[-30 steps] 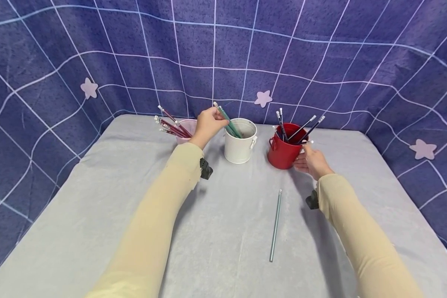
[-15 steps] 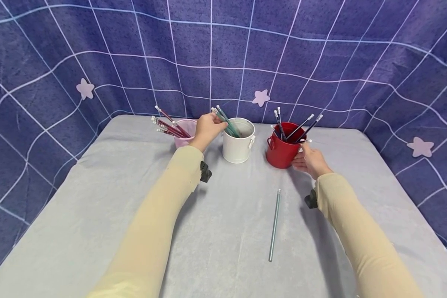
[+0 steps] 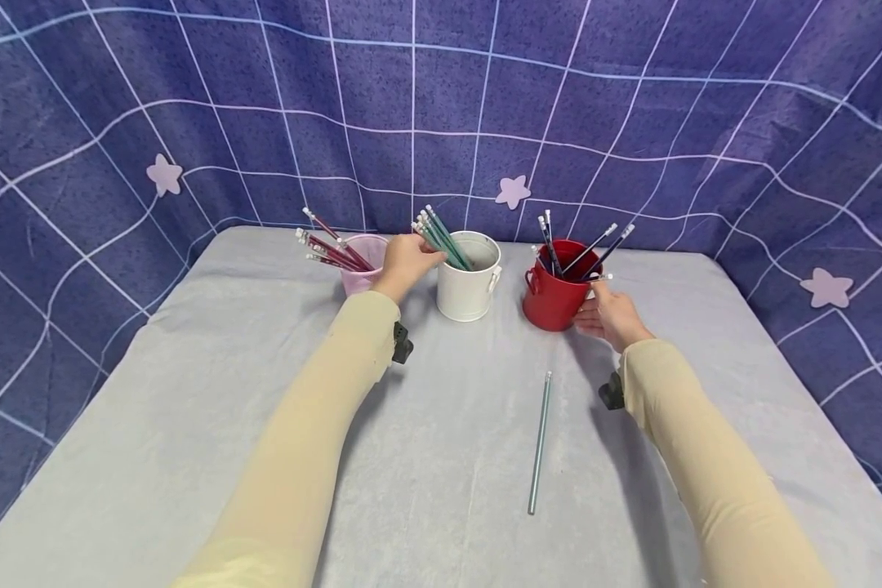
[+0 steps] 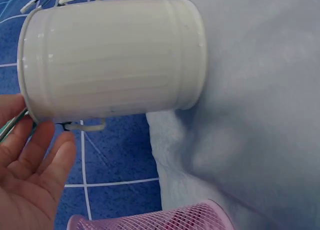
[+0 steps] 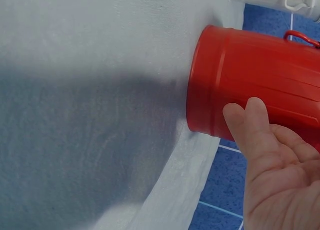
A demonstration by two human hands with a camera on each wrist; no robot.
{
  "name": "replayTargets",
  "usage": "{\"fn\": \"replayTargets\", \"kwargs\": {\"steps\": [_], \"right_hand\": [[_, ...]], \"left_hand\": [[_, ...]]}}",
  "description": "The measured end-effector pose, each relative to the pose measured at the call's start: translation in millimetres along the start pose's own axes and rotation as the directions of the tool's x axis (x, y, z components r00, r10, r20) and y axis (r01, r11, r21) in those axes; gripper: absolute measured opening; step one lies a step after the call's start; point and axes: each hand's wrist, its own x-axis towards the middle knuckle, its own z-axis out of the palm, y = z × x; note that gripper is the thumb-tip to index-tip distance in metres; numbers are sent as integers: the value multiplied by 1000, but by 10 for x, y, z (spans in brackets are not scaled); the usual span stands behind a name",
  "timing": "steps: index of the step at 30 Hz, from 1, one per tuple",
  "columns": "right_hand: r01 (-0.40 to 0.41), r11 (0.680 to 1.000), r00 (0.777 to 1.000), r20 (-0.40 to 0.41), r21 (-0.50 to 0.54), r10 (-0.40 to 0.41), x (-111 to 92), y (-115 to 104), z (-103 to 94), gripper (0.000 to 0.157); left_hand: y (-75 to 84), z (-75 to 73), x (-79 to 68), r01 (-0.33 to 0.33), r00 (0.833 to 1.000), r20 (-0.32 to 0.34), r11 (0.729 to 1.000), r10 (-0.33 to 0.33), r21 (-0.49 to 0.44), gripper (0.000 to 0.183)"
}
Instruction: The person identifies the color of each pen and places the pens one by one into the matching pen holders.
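In the head view my left hand (image 3: 410,263) is at the left rim of a white metal bucket (image 3: 466,292), holding several green pencils (image 3: 444,237) that lean out of it. The left wrist view shows a pencil (image 4: 11,126) passing between those fingers, the others spread beside the rim. My right hand (image 3: 612,317) touches the side of a red bucket (image 3: 550,306), its thumb up at the rim beside a dark pencil's white eraser (image 3: 607,277). In the right wrist view its straight fingers (image 5: 256,121) lie along the bucket's wall. Several dark blue pencils (image 3: 552,245) stand inside.
A pink mesh pencil cup (image 3: 358,282) with several dark red pencils (image 3: 334,250) stands behind my left wrist. One green pencil (image 3: 540,441) lies on the grey cloth-covered table (image 3: 441,457) in front of the buckets. A blue gridded curtain (image 3: 279,90) hangs behind.
The green pencils have fanned out at the white bucket's left rim, more erasers now showing above my left hand. That hand has dipped slightly. My right hand stays at the red bucket.
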Motion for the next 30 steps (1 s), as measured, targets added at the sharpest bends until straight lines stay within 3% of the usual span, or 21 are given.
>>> {"fn": "replayTargets", "kwargs": {"steps": [11,18,23,26,30], "right_hand": [[-4,1000,1000,-14,28,5,-20,-12,9,63],[13,1000,1000,-17,-3,-13,-22,-15,19,75],[8,1000,1000,-13,2,-8,-17,-21,22,74],[8,1000,1000,-12,12,-8,-13,-26,11,68],[1,1000,1000,-4,27,-1,-9,-18,7,64]], "left_hand": [[-55,-15,-54,-10,999,43,998,12,-57,25],[-100,-28,-118,39,997,65,996,-34,-82,27],[-83,-11,-162,130,989,92,982,-118,-140,24],[-57,19,-170,235,968,137,948,-210,-214,22],[-32,105,-184,389,917,236,859,-323,-334,21]]}}
